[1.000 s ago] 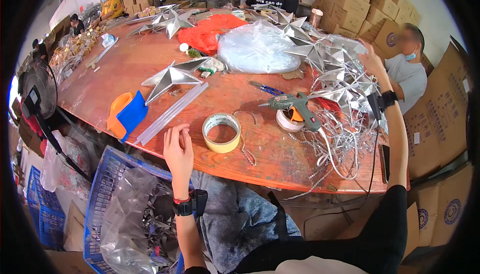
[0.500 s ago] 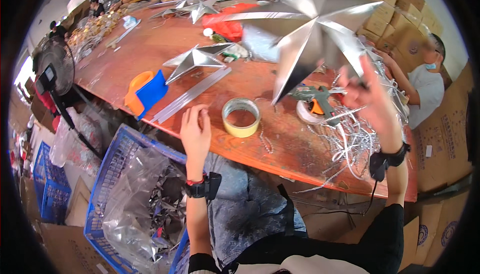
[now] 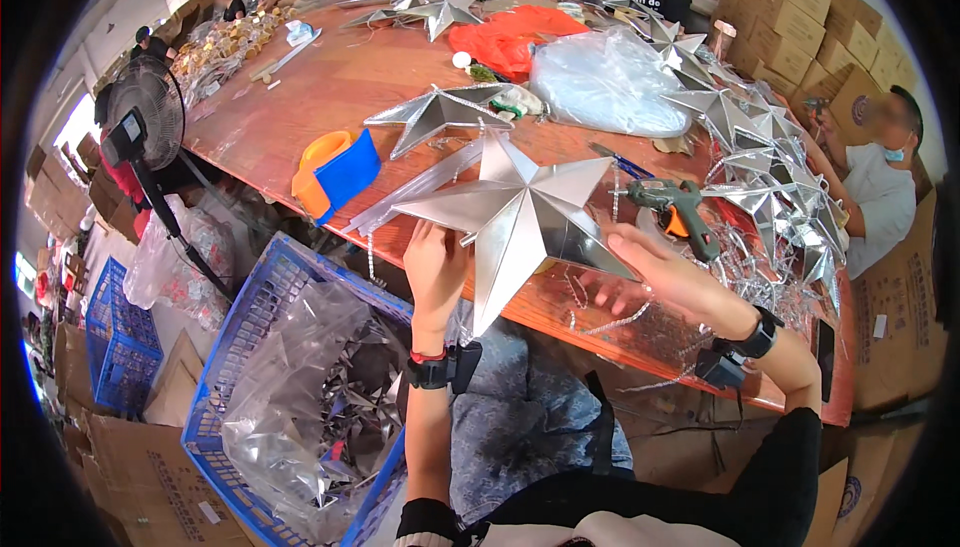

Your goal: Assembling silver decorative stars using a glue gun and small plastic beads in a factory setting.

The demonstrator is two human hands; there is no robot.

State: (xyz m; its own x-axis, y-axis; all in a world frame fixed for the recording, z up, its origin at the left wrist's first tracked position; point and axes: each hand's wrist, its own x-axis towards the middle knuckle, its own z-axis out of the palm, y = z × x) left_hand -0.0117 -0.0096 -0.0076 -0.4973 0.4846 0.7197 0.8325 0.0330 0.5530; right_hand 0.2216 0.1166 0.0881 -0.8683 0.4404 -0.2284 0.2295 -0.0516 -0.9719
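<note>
A large silver five-pointed star point(image 3: 522, 209) is held up in front of me over the table's near edge. My left hand point(image 3: 437, 272) has its fingers curled at the star's lower left side, the fingertips partly hidden behind it. My right hand point(image 3: 685, 282) is at the star's lower right point, fingers stretched and apart; the lower fingers are blurred. Just beyond that hand lies a green glue gun point(image 3: 685, 212) with an orange trigger. Clear sticks point(image 3: 415, 185) lie partly behind the star. A silver bead chain point(image 3: 618, 324) trails near my right hand.
Another silver star point(image 3: 437, 119), an orange and blue holder point(image 3: 340, 175) and a clear plastic bag point(image 3: 610, 82) are on the table point(image 3: 290, 132). Several stars point(image 3: 765, 162) heap at right. A blue crate point(image 3: 235, 367) stands by my left arm. A co-worker point(image 3: 880, 182) sits at right.
The star has come down and nearer, from raised at the right to in front of me. My left hand has gone from the table edge to the star. The yellow tape roll is now hidden.
</note>
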